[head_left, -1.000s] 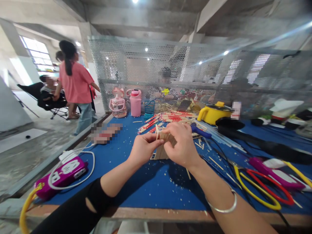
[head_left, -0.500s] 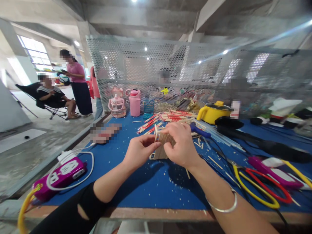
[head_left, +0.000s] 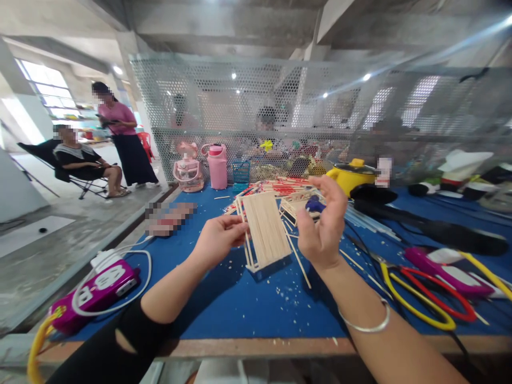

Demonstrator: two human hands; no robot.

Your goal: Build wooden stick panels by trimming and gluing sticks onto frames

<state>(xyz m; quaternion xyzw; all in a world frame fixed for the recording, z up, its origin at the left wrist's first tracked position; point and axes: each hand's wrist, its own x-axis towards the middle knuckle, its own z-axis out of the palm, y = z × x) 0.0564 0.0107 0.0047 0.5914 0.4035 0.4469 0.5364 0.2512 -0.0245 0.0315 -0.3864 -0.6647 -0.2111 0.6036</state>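
Note:
My left hand [head_left: 220, 237] pinches the edge of a small model of thin wooden sticks [head_left: 267, 229], above the blue table mat [head_left: 240, 314]. Its broad face is a panel of sticks laid side by side, tilted toward me, with an open stick frame along the left. To the right, my right hand [head_left: 324, 229] is raised, thumb and fingers apart, with nothing seen between them. Just behind that hand lies a dark blue tool [head_left: 314, 204], perhaps a glue gun, partly hidden. Another stick frame [head_left: 294, 205] lies behind the model.
Behind are red-wrapped stick bundles [head_left: 286, 186], a pink bottle [head_left: 217, 166] and a yellow pot [head_left: 352, 180]. Clear rods [head_left: 370, 224], yellow-and-red-handled scissors [head_left: 424, 293] and a purple power strip [head_left: 448, 272] lie right. Another purple power strip [head_left: 96, 290] is left. People stand and sit beyond.
My right hand has let go of the stick model and moved right, its fingers opening. The model has turned so that its flat panel faces me, still in my left hand.

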